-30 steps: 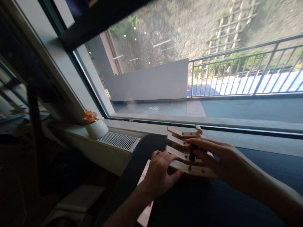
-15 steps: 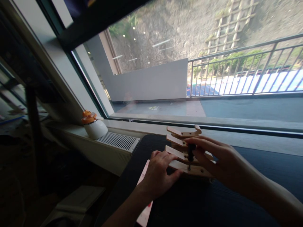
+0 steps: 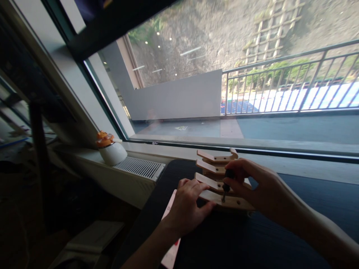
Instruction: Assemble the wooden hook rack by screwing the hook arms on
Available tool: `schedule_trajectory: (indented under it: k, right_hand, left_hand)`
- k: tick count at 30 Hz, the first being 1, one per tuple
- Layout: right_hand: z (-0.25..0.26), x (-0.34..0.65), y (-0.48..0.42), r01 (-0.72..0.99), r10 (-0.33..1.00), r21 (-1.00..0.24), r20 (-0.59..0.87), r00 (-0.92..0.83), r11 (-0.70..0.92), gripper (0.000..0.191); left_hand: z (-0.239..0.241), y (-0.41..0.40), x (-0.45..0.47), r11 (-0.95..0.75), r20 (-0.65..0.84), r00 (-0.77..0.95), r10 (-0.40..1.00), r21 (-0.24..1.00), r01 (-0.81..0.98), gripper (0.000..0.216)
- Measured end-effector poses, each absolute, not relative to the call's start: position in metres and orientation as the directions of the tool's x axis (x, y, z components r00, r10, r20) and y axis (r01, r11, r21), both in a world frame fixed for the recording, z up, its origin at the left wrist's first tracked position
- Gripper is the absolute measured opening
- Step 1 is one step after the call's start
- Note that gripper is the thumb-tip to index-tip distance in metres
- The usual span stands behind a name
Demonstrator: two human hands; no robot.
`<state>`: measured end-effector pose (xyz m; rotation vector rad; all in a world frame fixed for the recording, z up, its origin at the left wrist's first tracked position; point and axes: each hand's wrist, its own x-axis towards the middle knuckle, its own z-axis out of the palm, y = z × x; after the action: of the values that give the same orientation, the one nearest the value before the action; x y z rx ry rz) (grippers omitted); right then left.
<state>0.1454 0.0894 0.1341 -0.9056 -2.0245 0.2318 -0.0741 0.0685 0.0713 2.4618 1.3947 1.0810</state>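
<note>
A wooden rack with several curved slats lies on the dark tabletop; holes show in the slats. My left hand grips the left end of the slat nearest me, thumb on the near side and fingers across the top. In my right hand is a small screwdriver, its black handle pinched between thumb and fingers. The shaft points down, its tip at a hole or screw head in that nearest slat; which of these is too small to tell. My right hand hides the right ends of the middle slats.
A flat pale-pink item with red marks lies partly under my left forearm. The dark table meets the window sill. On the ledge at left, a white container with an orange top stands beside a vent grille.
My right fingers have shifted round the screwdriver handle, which now leans slightly more to the right. Its tip stays at the same spot; my left hand and the rack hold still.
</note>
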Motion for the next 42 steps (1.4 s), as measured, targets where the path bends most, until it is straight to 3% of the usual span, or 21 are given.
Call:
schedule_trajectory:
  k: [10,16,24,31,35,42]
  right_hand:
    - [0.134,0.159,0.092,0.398,0.567,-0.404,0.608,-0.555,0.823,0.036]
    - [0.140,0.158,0.090,0.445,0.596,-0.401,0.612,-0.521,0.801,0.030]
    - [0.138,0.147,0.090,0.518,0.651,-0.440,0.673,-0.351,0.734,0.013]
    - [0.134,0.152,0.093,0.466,0.589,-0.380,0.653,-0.477,0.799,0.033]
    - [0.134,0.157,0.092,0.428,0.596,-0.417,0.599,-0.534,0.802,0.045]
    - [0.134,0.156,0.091,0.492,0.655,-0.441,0.592,-0.469,0.751,0.035]
  left_hand:
    - [0.070,0.069,-0.074,-0.577,0.537,0.330,0.777,0.396,0.714,0.035]
    - [0.071,0.069,-0.074,-0.578,0.536,0.329,0.777,0.400,0.711,0.034]
    - [0.069,0.069,-0.074,-0.579,0.539,0.328,0.776,0.403,0.709,0.034]
    - [0.071,0.068,-0.074,-0.569,0.524,0.328,0.786,0.406,0.715,0.034]
    - [0.072,0.068,-0.073,-0.567,0.524,0.326,0.787,0.405,0.717,0.033]
    - [0.071,0.068,-0.074,-0.566,0.525,0.323,0.788,0.407,0.717,0.034]
